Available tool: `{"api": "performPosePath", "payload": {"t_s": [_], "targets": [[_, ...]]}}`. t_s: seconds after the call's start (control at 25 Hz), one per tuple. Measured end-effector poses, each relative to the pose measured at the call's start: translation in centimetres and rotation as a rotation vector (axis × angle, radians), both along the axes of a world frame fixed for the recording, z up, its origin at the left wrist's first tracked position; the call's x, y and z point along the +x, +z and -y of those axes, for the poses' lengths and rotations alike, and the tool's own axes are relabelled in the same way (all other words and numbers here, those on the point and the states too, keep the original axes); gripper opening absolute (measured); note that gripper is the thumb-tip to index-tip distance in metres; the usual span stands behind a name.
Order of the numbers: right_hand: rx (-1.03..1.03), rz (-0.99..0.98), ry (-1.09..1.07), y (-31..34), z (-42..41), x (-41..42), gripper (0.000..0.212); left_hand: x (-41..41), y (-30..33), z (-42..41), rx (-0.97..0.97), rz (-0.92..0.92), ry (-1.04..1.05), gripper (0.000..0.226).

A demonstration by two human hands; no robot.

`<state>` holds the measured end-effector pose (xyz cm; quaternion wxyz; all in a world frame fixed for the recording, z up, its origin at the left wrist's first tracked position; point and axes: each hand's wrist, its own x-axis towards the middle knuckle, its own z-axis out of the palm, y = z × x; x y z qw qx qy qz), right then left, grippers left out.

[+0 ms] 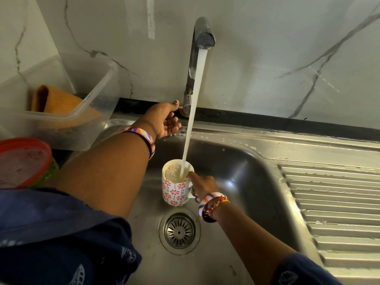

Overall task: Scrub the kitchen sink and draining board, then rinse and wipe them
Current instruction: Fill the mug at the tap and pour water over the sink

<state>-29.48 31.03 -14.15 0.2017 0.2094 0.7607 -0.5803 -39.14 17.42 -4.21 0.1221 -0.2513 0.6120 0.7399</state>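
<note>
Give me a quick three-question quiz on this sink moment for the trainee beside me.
1. True or false: water from the tap is running into the mug.
2. Which hand holds the mug by its handle? A) the left hand B) the right hand C) neither
3. Fill in: the folded orange cloth lies inside a clear plastic ____ to the left of the sink.

Key:
1. True; the stream lands in the mug, which is nearly full.
2. B; the left hand is up by the base of the tap.
3. tub
</note>
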Motion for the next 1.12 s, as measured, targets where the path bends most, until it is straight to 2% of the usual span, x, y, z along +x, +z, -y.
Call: {"api": "performPosePath", "payload": {"t_s": [0.6, 0.88, 0.96, 1.04, 1.12], "targets": [[-0.007, 0.017, -0.006, -0.1, -0.1, 0.4, 0.022, 0.4, 0.4, -0.5, 0.003, -0.024, -0.009, 0.034], [-0.005, -0.081, -0.016, 4.2, -1.1, -0.3, 0.029, -0.5, 2.8, -1.0, -0.040, -0.101, -0.064, 0.028], [0.020, -0.098, 0.022, 5.6, -1.1, -0.7, 0.030, -0.5, 2.3, -0.5, -0.134, -0.084, -0.100, 0.029], [0.039, -0.121, 0.066, 7.2, -1.0, -1.1, 0.029, -0.7, 2.8, -0.5, -0.421, -0.150, -0.153, 0.030], [0.042, -0.176, 0.087, 9.1, -1.5, -1.2, 0.034, -0.9, 5.0, -1.3, -0.692, -0.316, -0.280, 0.028]]}}
